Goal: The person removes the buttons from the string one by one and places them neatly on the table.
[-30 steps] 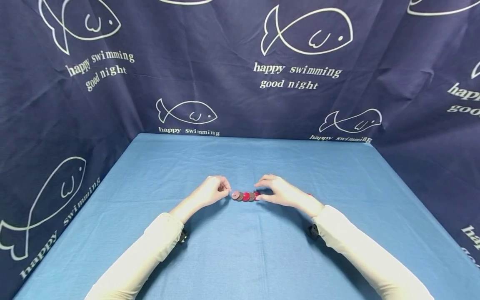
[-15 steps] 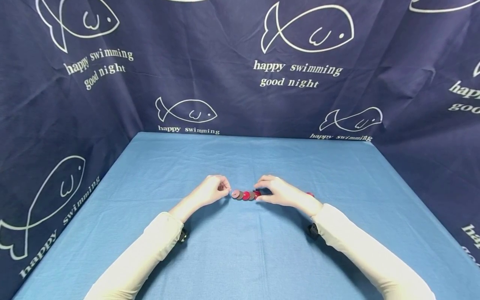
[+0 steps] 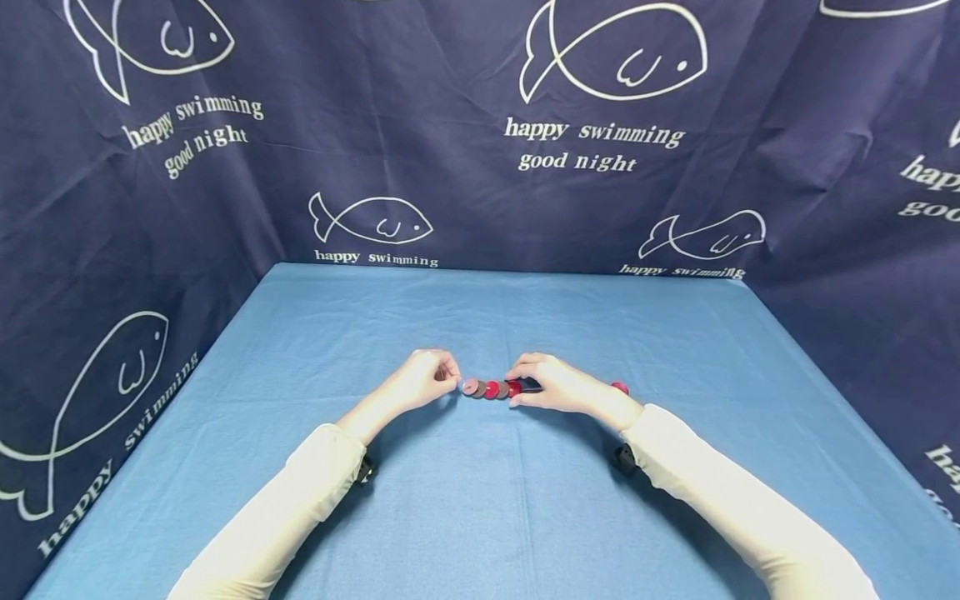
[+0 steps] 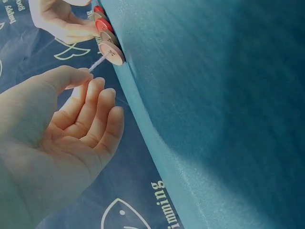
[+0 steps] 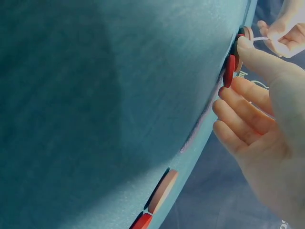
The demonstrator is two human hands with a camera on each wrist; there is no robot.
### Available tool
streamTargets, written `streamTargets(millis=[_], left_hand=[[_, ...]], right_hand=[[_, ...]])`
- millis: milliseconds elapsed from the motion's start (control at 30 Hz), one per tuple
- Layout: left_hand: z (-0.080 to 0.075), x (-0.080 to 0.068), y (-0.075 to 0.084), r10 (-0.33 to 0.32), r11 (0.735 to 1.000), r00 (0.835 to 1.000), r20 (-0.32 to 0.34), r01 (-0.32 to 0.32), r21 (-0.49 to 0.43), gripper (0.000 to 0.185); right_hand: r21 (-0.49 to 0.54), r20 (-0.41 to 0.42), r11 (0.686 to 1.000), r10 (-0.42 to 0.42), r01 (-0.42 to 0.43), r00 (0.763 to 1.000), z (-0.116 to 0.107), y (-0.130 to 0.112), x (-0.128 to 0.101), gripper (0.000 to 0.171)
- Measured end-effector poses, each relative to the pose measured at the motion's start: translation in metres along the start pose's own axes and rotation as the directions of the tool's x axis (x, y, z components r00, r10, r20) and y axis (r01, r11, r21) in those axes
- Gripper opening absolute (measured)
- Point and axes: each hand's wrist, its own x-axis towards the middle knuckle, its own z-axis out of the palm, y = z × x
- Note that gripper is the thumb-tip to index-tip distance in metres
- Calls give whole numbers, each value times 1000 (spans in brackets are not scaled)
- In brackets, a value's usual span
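A row of round buttons, pinkish (image 4: 110, 52), brown (image 3: 503, 390) and red, sits overlapping on a pale string (image 4: 98, 63) in the middle of the blue table. My left hand (image 3: 426, 379) pinches the string's left end between thumb and forefinger; its other fingers curl loosely below. At the row's other end, my right hand (image 3: 558, 383) has its thumb and forefinger on either side of the red button (image 5: 229, 71), fingertips right at its edge. The string's fuzzy tail (image 5: 196, 128) runs on along the cloth past that button.
Beyond the right hand lie a loose pinkish button (image 5: 163, 192) and a red button (image 5: 142, 222), partly cut off by the right wrist view's edge. A dark blue curtain (image 3: 465, 167) with white fish drawings hangs around the table (image 3: 480, 500).
My right hand shifts very slightly to the left at the end of the row, and more of the end red button shows. The left hand keeps its pinch on the string.
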Motion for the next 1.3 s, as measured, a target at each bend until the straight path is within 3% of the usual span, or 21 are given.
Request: streamTargets(millis=[233, 633, 1300], left_hand=[[-1, 0, -1, -11, 1000, 1000, 11, 11, -4, 5], [-3, 2, -2, -13, 1000, 1000, 6, 13, 0, 5], [-2, 1, -3, -11, 1000, 1000, 17, 11, -3, 4]], right_hand=[[37, -3, 999, 2, -2, 1000, 0, 1, 0, 34], [4, 11, 1000, 24, -24, 1000, 1, 0, 4, 36], [14, -20, 1000, 1, -1, 1000, 4, 1, 3, 19]])
